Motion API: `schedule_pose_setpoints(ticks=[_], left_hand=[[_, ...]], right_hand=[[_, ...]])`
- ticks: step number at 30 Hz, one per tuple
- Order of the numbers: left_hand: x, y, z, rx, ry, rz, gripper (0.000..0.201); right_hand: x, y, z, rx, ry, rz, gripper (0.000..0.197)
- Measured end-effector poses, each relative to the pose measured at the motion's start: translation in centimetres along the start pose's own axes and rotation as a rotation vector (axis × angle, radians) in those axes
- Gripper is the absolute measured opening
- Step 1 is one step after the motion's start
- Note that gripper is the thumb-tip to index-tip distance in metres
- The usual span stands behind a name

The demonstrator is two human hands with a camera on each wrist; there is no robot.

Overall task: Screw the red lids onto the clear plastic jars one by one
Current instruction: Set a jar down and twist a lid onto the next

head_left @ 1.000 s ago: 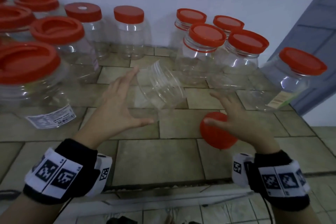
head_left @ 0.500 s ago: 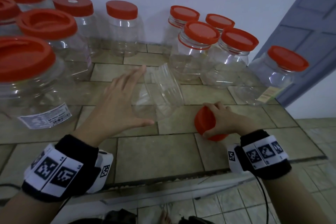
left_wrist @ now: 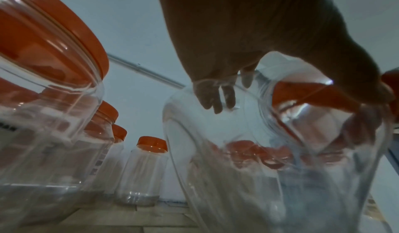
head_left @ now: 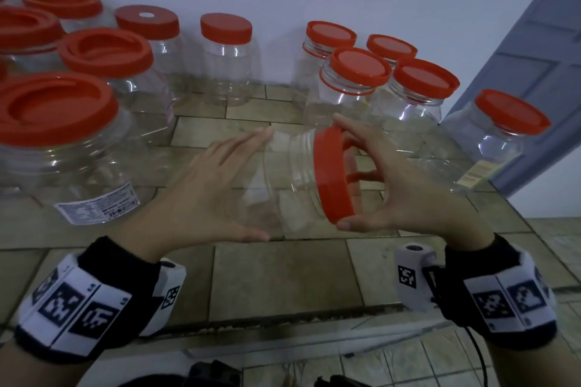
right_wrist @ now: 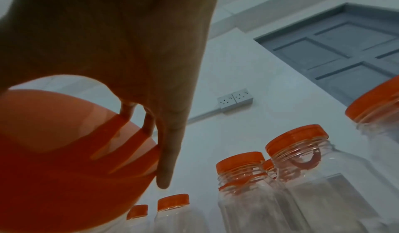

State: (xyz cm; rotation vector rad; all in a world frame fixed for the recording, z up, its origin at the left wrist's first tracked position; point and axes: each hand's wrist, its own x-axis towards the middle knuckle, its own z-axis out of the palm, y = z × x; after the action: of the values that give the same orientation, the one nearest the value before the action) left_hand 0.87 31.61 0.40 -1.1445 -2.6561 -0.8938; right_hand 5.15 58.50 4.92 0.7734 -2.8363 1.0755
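Observation:
A clear plastic jar (head_left: 289, 179) is held tilted on its side above the tiled counter, mouth to the right. My left hand (head_left: 217, 188) grips its body, fingers over the top and thumb below. A red lid (head_left: 331, 174) sits against the jar's mouth. My right hand (head_left: 386, 179) grips that lid by its rim, thumb at the bottom edge and fingers over the top. In the left wrist view the jar (left_wrist: 270, 159) fills the right side under my left hand (left_wrist: 237, 48). The right wrist view shows the lid (right_wrist: 64, 142) under my fingers (right_wrist: 168, 151).
Several capped clear jars stand around: large ones (head_left: 63, 148) at the left, smaller ones (head_left: 226, 60) along the wall, a cluster (head_left: 418, 94) at the back right. A grey door (head_left: 534, 56) is at the right. The counter's front edge (head_left: 283, 320) runs below my wrists.
My right hand lifted the red lid off the counter and brought it up against the jar's mouth. The left hand tilted the jar further toward the right.

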Motion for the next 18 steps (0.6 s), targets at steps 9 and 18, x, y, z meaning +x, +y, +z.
schedule_pose_setpoints(ticks=[9,18], left_hand=[[0.2,0.9,-2.1,-0.020,0.031,0.146,0.108],[-0.1,1.2,-1.0,0.331,0.159,0.113,0.107]], right_hand=[[1.3,-0.4,-0.1,-0.118,-0.026,-0.231,0.110],[3.2,-0.1,1.6,-0.153,0.074,-0.199,0.106]])
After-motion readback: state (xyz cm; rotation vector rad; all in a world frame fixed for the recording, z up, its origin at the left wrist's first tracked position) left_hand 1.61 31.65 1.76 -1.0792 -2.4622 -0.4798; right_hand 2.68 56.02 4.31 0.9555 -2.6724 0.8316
